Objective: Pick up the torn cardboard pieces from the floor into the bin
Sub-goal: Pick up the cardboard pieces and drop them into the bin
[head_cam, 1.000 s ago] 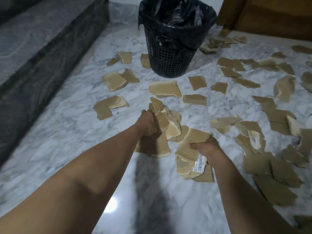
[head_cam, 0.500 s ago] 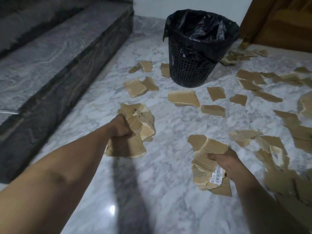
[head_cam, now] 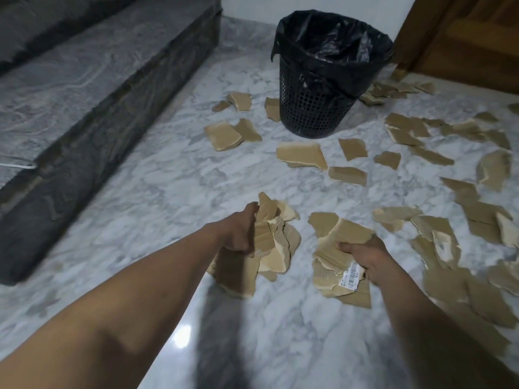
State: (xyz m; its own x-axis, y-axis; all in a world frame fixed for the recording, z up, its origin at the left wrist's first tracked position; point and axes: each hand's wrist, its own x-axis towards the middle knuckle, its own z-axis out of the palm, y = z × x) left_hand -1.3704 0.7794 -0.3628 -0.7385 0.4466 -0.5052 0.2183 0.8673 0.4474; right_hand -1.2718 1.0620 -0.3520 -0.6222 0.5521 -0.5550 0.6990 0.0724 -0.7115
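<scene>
**While both fists are full, the bin comes next**

While both arms reach forward over the floor (head_cam: 168, 192), each hand holds its own load of torn cardboard.

- Grip, left hand (head_cam: 238, 234): fingers curled tight round the left stack (head_cam: 273, 242), a thick wad with pieces fanning out above and below the fist.
- Grip, right hand (head_cam: 365, 258): clamped on the right stack (head_cam: 334, 248). A white barcode label (head_cam: 350, 275) shows on one piece just below the fingers.
- As far as I can judge, both loads are off the floor. They are near each other but not touching.
- The black mesh bin (head_cam: 317, 108), lined with a black bag, stands well ahead of both grips, roughly on the line between them. Its mouth is open and I cannot see what is inside.
- More loose pieces (head_cam: 302, 155) lie between the grips and the bin. Many more lie outward of the right grip, and a few lie ahead of the left grip near the bin's foot.

Judgement: this load is gathered, and carrying it over is the step in hand. The next move calls for bringing both fists forward over the rim and letting go only once they are above the bag. The wads are uneven, so outer pieces may slip. Much of the floor is left to clear.
</scene>
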